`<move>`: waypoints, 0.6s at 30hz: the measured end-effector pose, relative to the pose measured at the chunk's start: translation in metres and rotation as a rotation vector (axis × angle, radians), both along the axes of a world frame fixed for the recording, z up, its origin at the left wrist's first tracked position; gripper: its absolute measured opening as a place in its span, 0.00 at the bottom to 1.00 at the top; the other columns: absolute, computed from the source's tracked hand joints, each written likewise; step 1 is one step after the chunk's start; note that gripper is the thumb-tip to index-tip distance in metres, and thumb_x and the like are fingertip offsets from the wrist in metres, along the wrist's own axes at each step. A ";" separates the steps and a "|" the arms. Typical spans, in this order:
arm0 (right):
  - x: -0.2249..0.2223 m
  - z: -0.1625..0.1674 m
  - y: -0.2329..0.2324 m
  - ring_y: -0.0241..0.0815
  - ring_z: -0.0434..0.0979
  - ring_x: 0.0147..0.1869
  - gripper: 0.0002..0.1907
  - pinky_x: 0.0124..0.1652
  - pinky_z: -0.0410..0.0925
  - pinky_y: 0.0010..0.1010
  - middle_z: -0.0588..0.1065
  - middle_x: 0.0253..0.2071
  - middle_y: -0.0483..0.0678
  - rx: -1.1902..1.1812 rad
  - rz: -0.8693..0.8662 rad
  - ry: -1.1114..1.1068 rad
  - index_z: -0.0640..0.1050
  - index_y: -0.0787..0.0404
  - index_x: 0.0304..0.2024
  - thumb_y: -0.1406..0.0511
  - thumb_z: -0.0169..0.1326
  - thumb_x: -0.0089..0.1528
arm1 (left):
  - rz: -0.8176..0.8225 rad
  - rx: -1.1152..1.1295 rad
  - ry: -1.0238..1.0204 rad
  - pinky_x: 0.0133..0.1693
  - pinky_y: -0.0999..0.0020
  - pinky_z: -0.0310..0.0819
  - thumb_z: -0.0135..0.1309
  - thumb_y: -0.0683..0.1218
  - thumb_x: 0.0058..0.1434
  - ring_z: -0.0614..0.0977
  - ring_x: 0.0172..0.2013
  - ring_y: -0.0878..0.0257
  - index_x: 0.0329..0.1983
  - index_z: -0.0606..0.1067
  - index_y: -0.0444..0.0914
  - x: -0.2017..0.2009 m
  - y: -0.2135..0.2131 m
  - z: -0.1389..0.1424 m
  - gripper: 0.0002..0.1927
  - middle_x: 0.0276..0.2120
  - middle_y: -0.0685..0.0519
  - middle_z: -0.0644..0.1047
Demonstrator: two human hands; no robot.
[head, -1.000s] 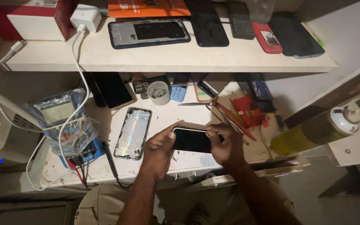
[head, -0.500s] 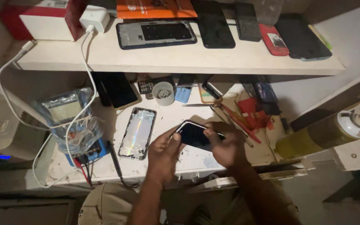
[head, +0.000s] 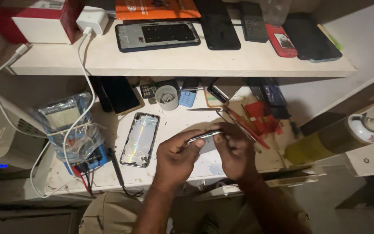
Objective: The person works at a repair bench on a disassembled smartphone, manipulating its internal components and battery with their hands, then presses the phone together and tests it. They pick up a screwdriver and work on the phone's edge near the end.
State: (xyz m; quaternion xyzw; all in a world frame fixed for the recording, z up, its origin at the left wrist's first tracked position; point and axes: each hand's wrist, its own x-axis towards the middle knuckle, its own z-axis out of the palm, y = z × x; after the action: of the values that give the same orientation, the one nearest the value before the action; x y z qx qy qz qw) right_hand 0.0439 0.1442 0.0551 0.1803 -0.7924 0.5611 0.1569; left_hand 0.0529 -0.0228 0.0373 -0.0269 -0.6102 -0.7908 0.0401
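On the left a wrapped multimeter sits beside a bare phone back panel. Over the bench, the left hand and right hand both pinch a thin phone, turned edge-on. It looks light, stiff and probably fragile; the rim edges seem the safest hold.

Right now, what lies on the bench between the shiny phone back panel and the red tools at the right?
In the head view, both hands, left hand and right hand, hold a phone edge-on between the back panel and the red tools.
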 end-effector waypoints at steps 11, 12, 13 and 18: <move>-0.002 0.002 0.003 0.30 0.74 0.42 0.08 0.41 0.68 0.23 0.77 0.41 0.45 -0.053 -0.054 -0.032 0.79 0.65 0.48 0.72 0.54 0.67 | -0.027 -0.039 0.104 0.30 0.77 0.68 0.60 0.47 0.66 0.72 0.29 0.74 0.55 0.80 0.32 -0.008 0.003 -0.017 0.18 0.40 0.55 0.81; -0.003 0.000 0.002 0.30 0.74 0.42 0.09 0.42 0.68 0.23 0.77 0.41 0.45 -0.155 -0.057 -0.107 0.79 0.64 0.49 0.72 0.54 0.66 | -0.023 -0.054 0.116 0.31 0.77 0.69 0.59 0.49 0.66 0.71 0.30 0.73 0.56 0.79 0.32 -0.010 0.003 -0.020 0.20 0.46 0.54 0.82; -0.005 -0.002 0.000 0.30 0.73 0.42 0.11 0.43 0.67 0.23 0.77 0.41 0.45 -0.257 -0.059 -0.181 0.79 0.64 0.50 0.72 0.55 0.66 | -0.106 0.039 0.074 0.37 0.75 0.72 0.55 0.53 0.67 0.74 0.36 0.71 0.61 0.75 0.34 -0.011 0.003 -0.023 0.24 0.48 0.53 0.81; -0.027 -0.017 0.000 0.35 0.77 0.46 0.10 0.49 0.70 0.29 0.77 0.43 0.47 -0.916 0.152 -0.475 0.77 0.69 0.52 0.70 0.54 0.69 | -0.417 0.470 -0.498 0.56 0.62 0.77 0.33 0.71 0.66 0.83 0.53 0.59 0.68 0.69 0.38 -0.012 0.004 -0.040 0.41 0.55 0.48 0.81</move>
State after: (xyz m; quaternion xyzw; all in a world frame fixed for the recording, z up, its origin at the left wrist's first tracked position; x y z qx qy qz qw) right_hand 0.0165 0.1447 0.0382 0.0181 -0.4639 0.8857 -0.0057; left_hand 0.0408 -0.0191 -0.0032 0.0522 -0.3851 -0.8824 -0.2651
